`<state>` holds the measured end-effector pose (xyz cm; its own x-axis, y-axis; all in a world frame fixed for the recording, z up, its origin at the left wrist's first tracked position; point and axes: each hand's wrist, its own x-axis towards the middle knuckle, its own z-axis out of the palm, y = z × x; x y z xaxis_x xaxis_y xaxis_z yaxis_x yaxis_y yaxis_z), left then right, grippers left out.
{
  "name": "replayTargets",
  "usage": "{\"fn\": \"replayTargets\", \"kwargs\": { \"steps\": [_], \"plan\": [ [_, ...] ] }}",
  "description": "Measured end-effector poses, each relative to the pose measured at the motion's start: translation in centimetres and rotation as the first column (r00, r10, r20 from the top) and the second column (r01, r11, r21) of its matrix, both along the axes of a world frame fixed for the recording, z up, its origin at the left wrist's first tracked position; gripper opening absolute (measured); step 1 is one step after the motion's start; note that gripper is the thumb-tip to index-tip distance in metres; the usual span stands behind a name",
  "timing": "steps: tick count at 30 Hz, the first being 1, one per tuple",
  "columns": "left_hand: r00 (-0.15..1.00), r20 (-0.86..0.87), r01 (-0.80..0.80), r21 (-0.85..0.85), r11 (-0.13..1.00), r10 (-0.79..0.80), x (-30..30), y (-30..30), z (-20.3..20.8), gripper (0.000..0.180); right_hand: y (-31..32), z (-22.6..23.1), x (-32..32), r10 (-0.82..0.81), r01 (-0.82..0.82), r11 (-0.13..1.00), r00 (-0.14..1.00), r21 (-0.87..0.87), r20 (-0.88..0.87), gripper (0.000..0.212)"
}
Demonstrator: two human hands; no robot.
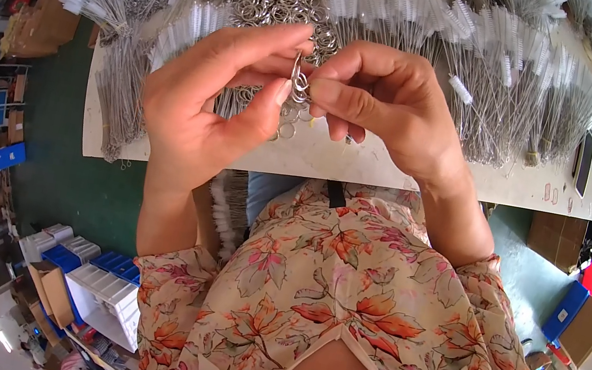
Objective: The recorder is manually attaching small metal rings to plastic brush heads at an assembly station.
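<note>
Above the near part of the table, my left hand [201, 93] pinches a metal split ring [297, 66] between thumb and fingers, the ring seen almost edge-on. Against it, my right hand [393, 103] is closed, thumb pressed to the forefinger, at a small cluster of shiny metal loops [300, 88]. Whether these loops are separate rings or brush-handle ends I cannot tell, as the fingers cover part of them. Behind my hands lies a heap of loose metal rings [284, 7]. A few stray rings [287, 130] lie on the pale tabletop just below my fingers.
Bundles of thin wire brushes with white bristles [398, 9] fill the back and right of the table [378, 169]. More bundles [124, 83] lie at its left edge. A black flat object [583, 164] rests at the right. Boxes [555, 240] stand beyond the table.
</note>
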<state>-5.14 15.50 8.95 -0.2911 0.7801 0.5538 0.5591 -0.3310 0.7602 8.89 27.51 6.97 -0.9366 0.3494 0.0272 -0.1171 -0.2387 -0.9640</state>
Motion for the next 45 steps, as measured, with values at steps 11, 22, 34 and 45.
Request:
{"fn": "replayTargets", "kwargs": {
  "steps": [11,22,34,45],
  "plan": [
    [0.840,0.540,0.144,-0.140,0.980,-0.046,-1.1,-0.8,-0.7,0.011,-0.6,0.0,0.0,0.001,-0.003,0.998,0.999,-0.060,-0.040,0.013],
    [0.774,0.632,0.301,-0.322,0.898,-0.033,-1.3,-2.4,1.2,0.017,-1.3,0.0,-0.3,-0.021,0.023,0.998,0.999,0.061,-0.032,0.013],
    [0.788,0.616,-0.083,0.090,0.992,0.010,0.9,-5.3,-1.6,0.019,-6.4,-3.1,-3.3,-0.087,0.135,0.974,0.964,0.180,-0.250,0.010],
    [0.869,0.251,-0.210,-0.594,0.777,0.427,-1.2,-21.2,-6.0,0.015,-7.5,-9.3,-1.1,0.127,-0.179,0.909,0.979,0.375,0.160,0.008]
  ]
}}
